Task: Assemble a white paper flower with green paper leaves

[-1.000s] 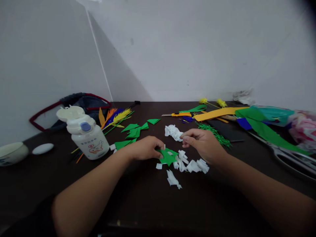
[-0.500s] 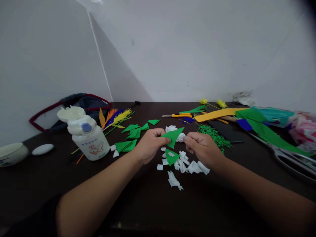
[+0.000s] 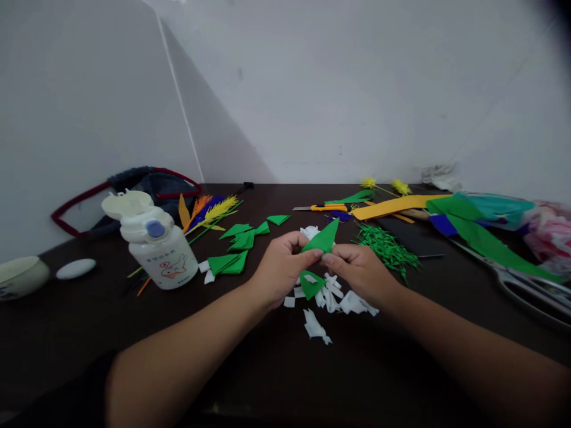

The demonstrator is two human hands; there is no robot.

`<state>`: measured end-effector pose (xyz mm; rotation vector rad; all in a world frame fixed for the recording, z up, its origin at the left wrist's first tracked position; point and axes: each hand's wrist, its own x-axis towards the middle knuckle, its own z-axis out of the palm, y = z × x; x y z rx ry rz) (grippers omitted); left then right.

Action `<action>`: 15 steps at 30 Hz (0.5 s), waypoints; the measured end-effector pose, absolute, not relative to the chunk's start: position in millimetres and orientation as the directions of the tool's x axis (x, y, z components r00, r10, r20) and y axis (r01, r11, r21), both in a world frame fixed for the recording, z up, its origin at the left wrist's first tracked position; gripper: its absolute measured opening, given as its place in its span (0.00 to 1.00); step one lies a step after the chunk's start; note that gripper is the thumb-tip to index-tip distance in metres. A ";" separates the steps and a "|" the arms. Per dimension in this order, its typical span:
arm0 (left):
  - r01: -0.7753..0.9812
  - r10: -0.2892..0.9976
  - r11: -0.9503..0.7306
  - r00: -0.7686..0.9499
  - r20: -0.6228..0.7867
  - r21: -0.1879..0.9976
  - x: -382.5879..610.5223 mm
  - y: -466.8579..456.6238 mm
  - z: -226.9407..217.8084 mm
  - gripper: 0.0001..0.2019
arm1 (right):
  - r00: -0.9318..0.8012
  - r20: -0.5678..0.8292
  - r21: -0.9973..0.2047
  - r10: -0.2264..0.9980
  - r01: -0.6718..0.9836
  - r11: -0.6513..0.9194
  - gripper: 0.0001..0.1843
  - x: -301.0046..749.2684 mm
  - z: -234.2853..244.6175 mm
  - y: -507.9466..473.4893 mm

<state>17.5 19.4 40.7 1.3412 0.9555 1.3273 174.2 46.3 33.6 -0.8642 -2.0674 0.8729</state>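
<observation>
Your dark desk (image 3: 250,374) fills the lower frame and runs back to a pale wall (image 3: 312,89), where a slanting shadow falls at upper left of centre. Mid-frame, your left hand (image 3: 285,267) pinches a green piece (image 3: 325,236) between thumb and finger; your right hand (image 3: 359,268) meets its lower edge, but you can't tell whether it grips it. The green piece partly hides a white wad (image 3: 308,231) behind it, and your hands cover some of the white scraps (image 3: 331,300) below. The left edge cuts off a bowl (image 3: 31,278); the right edge crops scissors (image 3: 521,282) and a pink bundle (image 3: 551,235), hard to make out.
</observation>
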 end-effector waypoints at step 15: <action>-0.276 0.965 -0.063 0.229 0.129 0.959 21.3 19.2 42.5 0.13 | -0.530 0.257 -0.933 0.808 0.083 0.351 0.19 174.8 26.5 58.0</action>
